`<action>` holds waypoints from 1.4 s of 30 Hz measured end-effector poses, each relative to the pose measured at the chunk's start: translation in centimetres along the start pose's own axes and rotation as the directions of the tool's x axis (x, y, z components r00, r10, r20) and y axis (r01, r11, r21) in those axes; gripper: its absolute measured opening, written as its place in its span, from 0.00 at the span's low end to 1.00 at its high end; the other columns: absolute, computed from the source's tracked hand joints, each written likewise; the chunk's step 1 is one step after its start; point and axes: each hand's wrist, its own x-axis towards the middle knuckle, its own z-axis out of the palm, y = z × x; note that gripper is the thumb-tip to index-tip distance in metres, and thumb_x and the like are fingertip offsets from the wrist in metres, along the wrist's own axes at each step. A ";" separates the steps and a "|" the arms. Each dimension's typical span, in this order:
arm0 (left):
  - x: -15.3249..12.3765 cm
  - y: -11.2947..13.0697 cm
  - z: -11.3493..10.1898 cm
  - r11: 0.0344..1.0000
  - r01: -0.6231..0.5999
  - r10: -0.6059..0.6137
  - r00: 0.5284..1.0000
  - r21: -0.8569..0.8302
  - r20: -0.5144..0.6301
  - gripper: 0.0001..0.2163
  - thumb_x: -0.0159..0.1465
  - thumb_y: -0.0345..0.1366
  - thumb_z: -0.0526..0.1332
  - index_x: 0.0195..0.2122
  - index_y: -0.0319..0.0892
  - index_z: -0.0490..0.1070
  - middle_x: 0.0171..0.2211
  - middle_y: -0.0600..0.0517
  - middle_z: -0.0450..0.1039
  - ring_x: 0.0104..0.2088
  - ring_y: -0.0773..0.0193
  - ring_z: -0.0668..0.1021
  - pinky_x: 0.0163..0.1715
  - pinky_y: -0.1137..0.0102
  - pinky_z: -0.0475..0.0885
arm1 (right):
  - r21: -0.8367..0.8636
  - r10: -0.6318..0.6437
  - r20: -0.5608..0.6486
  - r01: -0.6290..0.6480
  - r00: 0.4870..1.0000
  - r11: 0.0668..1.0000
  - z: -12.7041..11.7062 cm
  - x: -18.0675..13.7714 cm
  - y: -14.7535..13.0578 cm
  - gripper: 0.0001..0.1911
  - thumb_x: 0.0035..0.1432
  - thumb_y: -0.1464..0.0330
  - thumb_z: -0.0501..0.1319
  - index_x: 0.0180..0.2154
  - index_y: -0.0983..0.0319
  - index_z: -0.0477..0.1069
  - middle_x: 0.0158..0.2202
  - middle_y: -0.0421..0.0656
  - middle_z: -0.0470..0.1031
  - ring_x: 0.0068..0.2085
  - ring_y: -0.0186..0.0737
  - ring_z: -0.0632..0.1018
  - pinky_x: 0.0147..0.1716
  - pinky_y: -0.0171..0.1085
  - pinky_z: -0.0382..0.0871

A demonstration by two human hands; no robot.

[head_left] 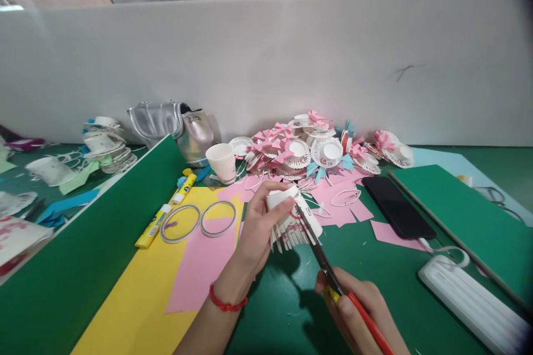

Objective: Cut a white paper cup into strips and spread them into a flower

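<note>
My left hand (258, 227) grips a white paper cup (287, 227) with red print, turned on its side above the green table. Narrow strips are cut into part of the cup's wall and fan out toward me. In my right hand (358, 299) is a pair of scissors (325, 266) with red and yellow handles. Its dark blades reach up to the cup, along an uncut piece of wall at the right. The fingers of my right hand are wrapped round the handles.
Behind the cup lies a pile of fringed cups with pink bows (291, 147). A whole paper cup (221, 162), glue sticks (154, 226) and two tape rolls (219, 219) lie left. On the right are a black phone (397, 208), a white power strip (470, 299) and a green divider (462, 216).
</note>
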 end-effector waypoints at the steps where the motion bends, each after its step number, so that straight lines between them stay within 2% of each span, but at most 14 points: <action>1: 0.0 0.0 0.0 1.000 0.002 -0.002 1.000 0.005 0.002 0.11 0.49 0.36 0.69 0.32 0.45 0.69 0.25 0.57 0.70 0.24 0.70 0.72 0.25 0.76 0.69 | 0.002 0.003 0.007 -0.003 1.000 1.000 0.0 0.0 0.0 0.26 0.58 0.45 0.47 0.32 0.59 0.68 0.17 0.33 0.48 0.18 0.32 0.50 0.16 0.32 0.46; 8: 0.0 0.0 -0.1 1.000 0.001 -0.001 1.000 0.017 -0.006 0.11 0.50 0.36 0.69 0.32 0.44 0.70 0.27 0.56 0.70 0.25 0.69 0.73 0.25 0.75 0.69 | -0.019 -0.013 -0.021 0.013 1.000 1.000 -0.1 -0.1 0.0 0.23 0.58 0.47 0.49 0.31 0.58 0.68 0.17 0.34 0.48 0.18 0.33 0.51 0.17 0.33 0.47; 13: 0.0 0.0 0.0 1.000 -0.014 0.014 1.000 0.004 -0.001 0.10 0.49 0.35 0.69 0.31 0.44 0.70 0.32 0.56 0.72 0.26 0.71 0.73 0.26 0.75 0.70 | -0.023 -0.006 -0.029 0.006 1.000 1.000 0.1 -0.1 -0.2 0.24 0.59 0.47 0.49 0.30 0.59 0.68 0.16 0.33 0.48 0.18 0.32 0.50 0.16 0.32 0.48; 19: 0.0 0.1 0.0 1.000 0.004 -0.004 1.000 0.018 0.026 0.10 0.50 0.34 0.68 0.32 0.45 0.69 0.26 0.57 0.70 0.25 0.70 0.73 0.24 0.76 0.69 | -0.030 0.006 -0.021 -0.006 1.000 1.000 -0.2 0.1 0.0 0.24 0.58 0.47 0.50 0.30 0.60 0.71 0.15 0.33 0.51 0.17 0.31 0.52 0.15 0.31 0.51; 23: 0.0 0.0 0.0 0.999 0.000 0.000 1.000 0.039 0.013 0.11 0.49 0.34 0.69 0.32 0.45 0.69 0.27 0.57 0.69 0.24 0.70 0.72 0.24 0.76 0.69 | -0.056 -0.009 -0.046 0.006 0.999 0.998 -0.4 0.2 0.1 0.24 0.57 0.47 0.52 0.31 0.60 0.71 0.15 0.35 0.54 0.18 0.33 0.56 0.16 0.32 0.54; 29: 0.0 -0.1 0.0 0.994 -0.037 0.036 0.999 0.101 0.011 0.13 0.50 0.35 0.69 0.35 0.46 0.69 0.28 0.57 0.69 0.26 0.69 0.72 0.26 0.75 0.69 | -0.092 0.004 -0.008 -0.004 1.000 0.996 -0.6 0.3 -0.1 0.24 0.56 0.46 0.52 0.33 0.59 0.72 0.18 0.36 0.58 0.20 0.35 0.60 0.19 0.32 0.56; 37: 0.4 0.8 -0.6 0.994 -0.092 0.097 0.991 0.061 -0.088 0.12 0.50 0.36 0.68 0.35 0.46 0.68 0.27 0.57 0.68 0.26 0.70 0.73 0.26 0.76 0.70 | -0.017 -0.041 0.157 0.045 0.987 0.999 -0.7 0.8 1.0 0.41 0.42 0.34 0.49 0.44 0.59 0.68 0.21 0.37 0.59 0.22 0.38 0.63 0.21 0.34 0.59; 42: 0.4 1.5 -0.9 0.994 -0.093 0.097 0.990 0.050 -0.099 0.13 0.50 0.34 0.69 0.34 0.45 0.68 0.26 0.58 0.68 0.23 0.71 0.72 0.23 0.77 0.70 | 0.024 -0.023 0.186 0.019 0.982 1.000 -0.6 1.0 1.4 0.45 0.40 0.31 0.43 0.45 0.59 0.67 0.25 0.40 0.64 0.25 0.40 0.65 0.23 0.35 0.60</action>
